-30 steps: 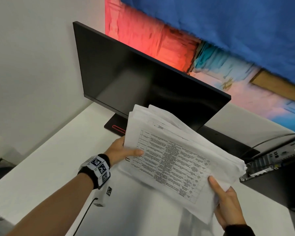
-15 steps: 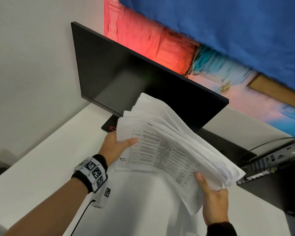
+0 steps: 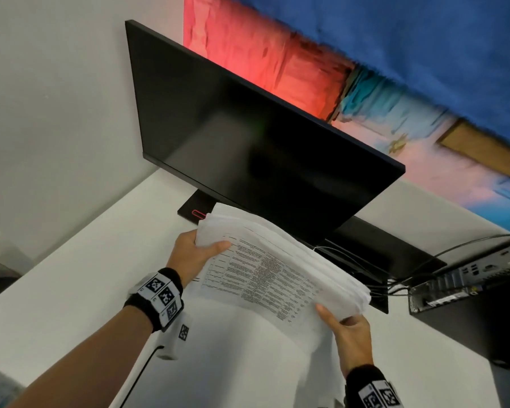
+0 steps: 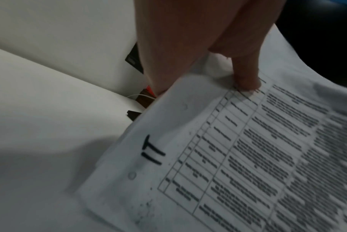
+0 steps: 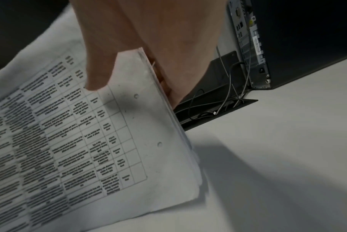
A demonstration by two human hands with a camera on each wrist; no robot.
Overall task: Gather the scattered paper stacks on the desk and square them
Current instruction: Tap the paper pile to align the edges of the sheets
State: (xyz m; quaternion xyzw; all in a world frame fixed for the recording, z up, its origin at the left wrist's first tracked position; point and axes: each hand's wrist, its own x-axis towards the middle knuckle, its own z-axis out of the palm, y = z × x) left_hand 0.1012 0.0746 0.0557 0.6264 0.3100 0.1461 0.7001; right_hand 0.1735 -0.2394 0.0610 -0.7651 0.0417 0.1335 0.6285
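A thick stack of white printed papers (image 3: 277, 266) hangs above the white desk (image 3: 71, 275), in front of the monitor, sagging in the middle. My left hand (image 3: 193, 254) grips its left end, thumb on the top sheet and fingers underneath. My right hand (image 3: 349, 331) grips the right end the same way. In the left wrist view the thumb (image 4: 246, 73) presses the top sheet of the paper stack (image 4: 238, 157) near a table of text. In the right wrist view the thumb (image 5: 101, 66) lies on the top sheet of the paper stack (image 5: 99, 141), whose right edges sit nearly flush.
A black monitor (image 3: 262, 142) stands close behind the stack on its base. A black computer case (image 3: 483, 301) with cables lies at the right, beside an open cable slot (image 5: 214, 108). A thin cable (image 3: 139, 375) runs along the desk's near side.
The stack has tipped from facing me to lying flatter and lower over the desk. Its fanned sheets have drawn together, and both hands have shifted down with it.
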